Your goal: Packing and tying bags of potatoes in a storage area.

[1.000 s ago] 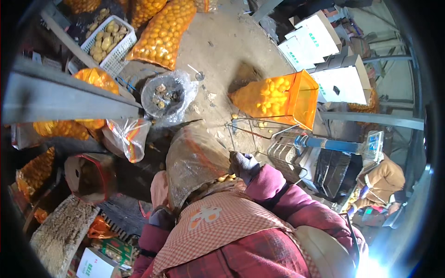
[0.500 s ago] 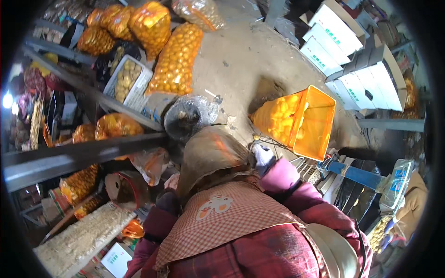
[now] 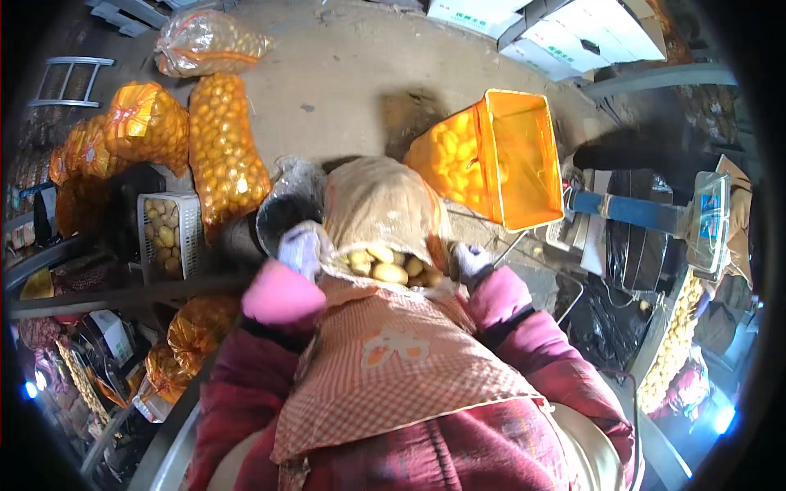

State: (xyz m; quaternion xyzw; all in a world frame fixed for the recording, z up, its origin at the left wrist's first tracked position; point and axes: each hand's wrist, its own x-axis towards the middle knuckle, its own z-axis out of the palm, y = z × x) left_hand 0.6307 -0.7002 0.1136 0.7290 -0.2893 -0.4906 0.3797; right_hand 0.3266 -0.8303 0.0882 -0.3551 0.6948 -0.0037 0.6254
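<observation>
"Where do we find the sack (image 3: 381,196)?"

"Right in front of us, its mouth turned our way, just beyond the checked apron (image 3: 401,360). We see potatoes (image 3: 391,272) inside the opening, but cloth hides the ones deeper in."

"And our hands?"

"Set apart, each clamped on one side of the mouth: the left hand (image 3: 301,250), gloved, at the left edge, the right hand (image 3: 472,260) at the other. Our fingertips are too blurred and tucked in folds to make out."

"What else is partly covered?"

"The plastic-lined bucket (image 3: 277,206) sits behind our left hand and the sack. A dark beam (image 3: 123,298) cuts across below the white crate (image 3: 191,233). The sack overlaps the lower end of the orange bag (image 3: 449,151)."

"And the right rim?"

"We catch only a brown sleeve (image 3: 739,221) behind the wrapped display (image 3: 708,221); the rest of that person we cannot make out."
</observation>
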